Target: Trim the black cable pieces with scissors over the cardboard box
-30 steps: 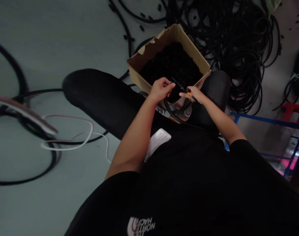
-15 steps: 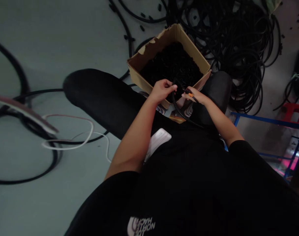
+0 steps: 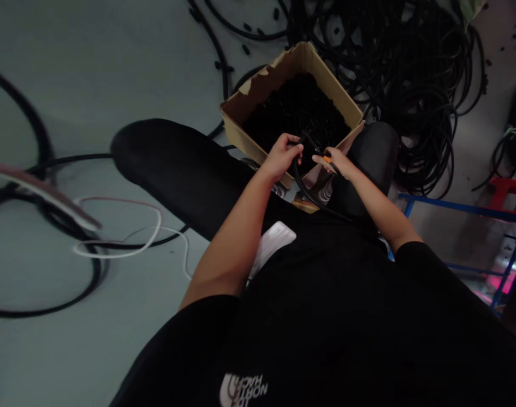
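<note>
My left hand (image 3: 284, 154) pinches a thin black hose (image 3: 299, 182) near its end. The hose curves down from my fingers and runs back over my lap to the right. In my right hand (image 3: 339, 163) are hand cutters (image 3: 328, 161) with orange and black handles. Their dark jaws point up and left toward the hose end, and look open. Whether they touch the hose I cannot tell. Both hands are above the near edge of a cardboard box (image 3: 258, 142), which holds a heap of short black pieces (image 3: 298, 107).
Black hose coils (image 3: 411, 90) pile up at the top right. More hose (image 3: 37, 124) loops over the floor at left, near a white cord (image 3: 156, 226). A white device (image 3: 275, 240) lies on my lap. A blue frame (image 3: 461, 206) and red stool (image 3: 510, 192) stand at right.
My left hand has shifted slightly up and left with the hose. The cutters in my right hand have turned a little, and their jaws now show more clearly above the box.
</note>
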`<state>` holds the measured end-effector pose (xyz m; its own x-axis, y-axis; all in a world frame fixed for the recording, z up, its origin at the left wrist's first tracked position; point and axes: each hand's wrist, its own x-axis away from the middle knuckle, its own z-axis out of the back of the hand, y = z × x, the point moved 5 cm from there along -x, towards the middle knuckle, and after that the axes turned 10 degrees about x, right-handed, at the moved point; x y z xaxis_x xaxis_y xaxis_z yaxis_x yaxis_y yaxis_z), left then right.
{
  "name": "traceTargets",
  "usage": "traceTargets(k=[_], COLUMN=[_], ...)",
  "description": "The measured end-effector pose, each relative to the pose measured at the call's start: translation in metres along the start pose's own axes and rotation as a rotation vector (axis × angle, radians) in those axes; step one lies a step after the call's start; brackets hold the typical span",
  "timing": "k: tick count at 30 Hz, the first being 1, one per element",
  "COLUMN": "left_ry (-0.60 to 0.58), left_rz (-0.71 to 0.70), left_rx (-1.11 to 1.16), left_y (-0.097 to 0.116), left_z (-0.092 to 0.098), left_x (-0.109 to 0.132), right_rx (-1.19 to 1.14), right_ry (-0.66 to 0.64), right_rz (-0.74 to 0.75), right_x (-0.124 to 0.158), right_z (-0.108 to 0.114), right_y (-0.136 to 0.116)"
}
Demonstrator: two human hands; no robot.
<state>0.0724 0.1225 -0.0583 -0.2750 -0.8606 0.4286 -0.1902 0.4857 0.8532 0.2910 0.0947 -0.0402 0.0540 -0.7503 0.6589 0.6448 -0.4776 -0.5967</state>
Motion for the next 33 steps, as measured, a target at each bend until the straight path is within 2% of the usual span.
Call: traceTargets(k=[5,10,14,20,33], left_ry=[0.021,-0.015,-0.001,0.006,-0.027], left_rz=[-0.04,-0.036,-0.044,0.004,0.017], left_rx=[-0.013,-0.027,-0.037,-0.033,-0.056], left_y=[0.007,0.018,0.025,0.022,0.017], left_z=[0.003,-0.005,-0.01,-0.011,-0.01], left_x=[0.0,0.007,0.01,0.01,0.009], right_rx=[-0.097,-0.174,-0.165,-0.229,-0.213], right_ry=[-0.051,-0.097,-0.125,-0.143,-0.135], right_rz=[0.043,0.108,0.113,0.1,0.077], right_x=[-0.002,0.001,0.005,0.01,0.012], right_z=[-0.005,-0.005,-0.006,-0.006,-0.005], right_y=[0.0,-0.004,-0.008,-0.012,-0.016])
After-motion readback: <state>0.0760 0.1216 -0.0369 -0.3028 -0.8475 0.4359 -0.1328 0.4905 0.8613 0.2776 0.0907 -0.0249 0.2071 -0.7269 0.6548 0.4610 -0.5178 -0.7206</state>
